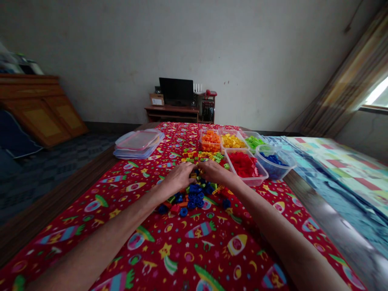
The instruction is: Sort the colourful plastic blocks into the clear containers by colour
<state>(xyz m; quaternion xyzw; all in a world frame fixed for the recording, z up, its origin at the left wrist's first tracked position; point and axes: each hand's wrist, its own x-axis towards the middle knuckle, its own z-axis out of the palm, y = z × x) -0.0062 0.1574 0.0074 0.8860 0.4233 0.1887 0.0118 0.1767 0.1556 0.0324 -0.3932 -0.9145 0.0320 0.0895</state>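
A heap of mixed toy building blocks lies on the red patterned tablecloth, with blue wheel-like pieces at its near side. My left hand reaches into the heap from the left, its fingers curled down and closed by a yellow piece. Facing it, my right hand is bent over the same spot with fingers drawn together. The two hands' fingertips nearly meet among the blocks. What either hand holds, if anything, is too small and partly hidden to name.
Right of the heap stand clear plastic tubs of sorted blocks: orange, yellow, green, red and blue. Stacked lids lie at the table's left edge. A bed adjoins the right side.
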